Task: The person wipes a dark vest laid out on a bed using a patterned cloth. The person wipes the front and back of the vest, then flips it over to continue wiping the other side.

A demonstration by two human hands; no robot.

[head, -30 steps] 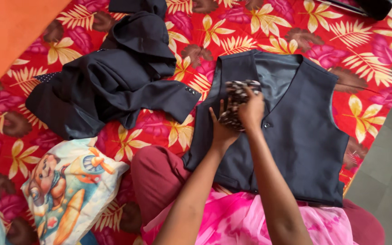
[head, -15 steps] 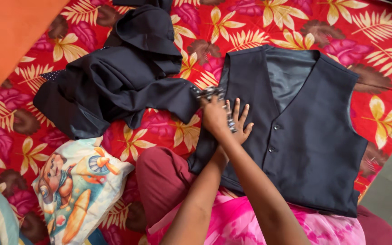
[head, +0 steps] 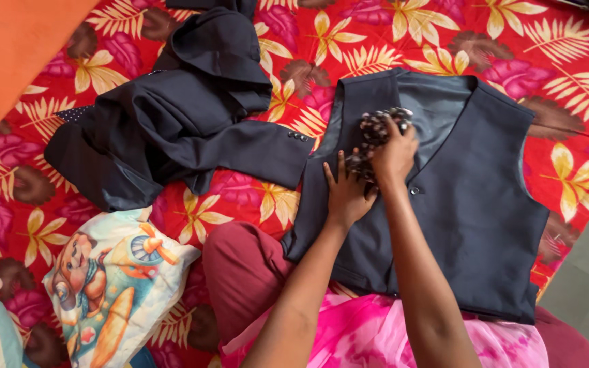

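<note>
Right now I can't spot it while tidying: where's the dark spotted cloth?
Head view, centre-right: the dark spotted cloth is in the right hand, on the navy waistcoat.

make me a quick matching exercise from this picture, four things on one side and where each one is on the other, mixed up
Things:
1. waistcoat
2. jacket
3. dotted cloth
4. cartoon pillow

Places:
A. crumpled at upper left
B. bunched under the right hand
C. lower left corner
D. spread flat under the left hand

Pairs: 1-D, 2-A, 3-B, 4-C
</note>
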